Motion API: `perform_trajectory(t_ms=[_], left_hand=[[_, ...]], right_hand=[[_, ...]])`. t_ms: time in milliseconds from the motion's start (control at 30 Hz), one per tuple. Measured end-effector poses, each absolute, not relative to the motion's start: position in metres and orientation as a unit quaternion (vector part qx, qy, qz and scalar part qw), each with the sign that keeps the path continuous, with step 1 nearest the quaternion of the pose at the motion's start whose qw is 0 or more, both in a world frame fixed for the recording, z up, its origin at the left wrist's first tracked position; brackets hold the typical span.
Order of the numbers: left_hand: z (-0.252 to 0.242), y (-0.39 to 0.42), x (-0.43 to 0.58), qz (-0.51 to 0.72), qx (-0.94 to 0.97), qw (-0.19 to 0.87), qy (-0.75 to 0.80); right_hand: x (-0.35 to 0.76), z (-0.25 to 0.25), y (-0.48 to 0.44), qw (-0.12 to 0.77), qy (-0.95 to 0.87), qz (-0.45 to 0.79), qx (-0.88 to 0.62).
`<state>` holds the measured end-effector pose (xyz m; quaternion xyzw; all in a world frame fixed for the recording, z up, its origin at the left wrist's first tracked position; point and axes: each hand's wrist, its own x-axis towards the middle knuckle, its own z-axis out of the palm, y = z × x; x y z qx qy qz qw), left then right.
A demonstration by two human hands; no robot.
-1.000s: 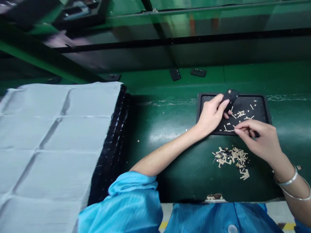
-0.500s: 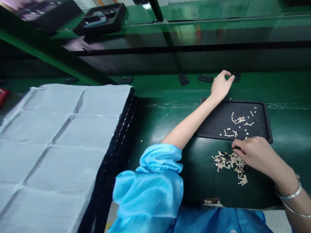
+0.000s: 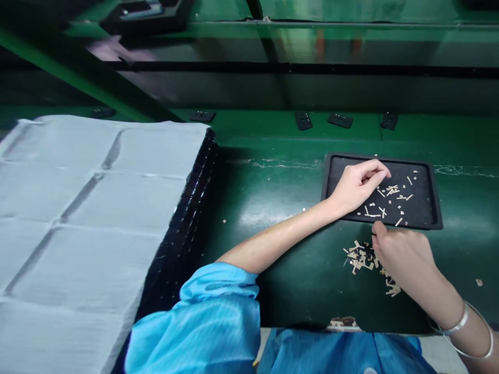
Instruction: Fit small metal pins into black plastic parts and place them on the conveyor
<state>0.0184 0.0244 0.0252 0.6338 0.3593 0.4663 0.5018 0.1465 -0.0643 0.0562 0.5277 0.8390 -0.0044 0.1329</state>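
Cloth (image 3: pixel 58 200), creased and grey, is covering a glossy stack (image 3: pixel 171 244) at ten o'clock. At one, your left hand (image 3: pixel 355 187) is hanging over a rimmed black tray (image 3: pixel 423 202) running lengthwise nine-to-three, fingertips nearly meeting, contents unclear. Papery scraps (image 3: pixel 364 259) are lying heaped at nine o'clock from your right hand (image 3: pixel 407 254), the nearer; its fingers are making a tight curl, any hold hidden.

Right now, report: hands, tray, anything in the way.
Left hand over tray, nothing visible in its grip. Right hand over heap of pale bits, grip unclear. Loose strips scattered in tray. Right hand hides part of heap.
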Motion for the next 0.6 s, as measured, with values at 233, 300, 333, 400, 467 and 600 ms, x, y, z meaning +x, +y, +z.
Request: perform_trajectory(t_ms=[233, 300, 333, 400, 467, 600], left_hand=[[0.023, 0.028, 0.018, 0.466, 0.621, 0.519, 0.358], [0.024, 0.027, 0.018, 0.458, 0.615, 0.538, 0.351], [0.025, 0.027, 0.018, 0.449, 0.618, 0.544, 0.347], [0.028, 0.025, 0.017, 0.422, 0.642, 0.542, 0.339], [0.029, 0.023, 0.017, 0.388, 0.673, 0.543, 0.319], [0.027, 0.027, 0.018, 0.296, 0.640, 0.669, 0.234]], right_hand=[[0.159, 0.043, -0.060, 0.028, 0.853, -0.008, 0.521], [0.170, 0.042, -0.053, -0.087, 0.845, -0.069, 0.523], [0.174, 0.042, -0.049, -0.158, 0.825, -0.111, 0.532], [0.180, 0.043, -0.043, -0.295, 0.753, -0.190, 0.556], [0.182, 0.043, -0.038, -0.399, 0.673, -0.240, 0.575], [0.179, 0.034, -0.034, -0.488, 0.613, -0.241, 0.573]])
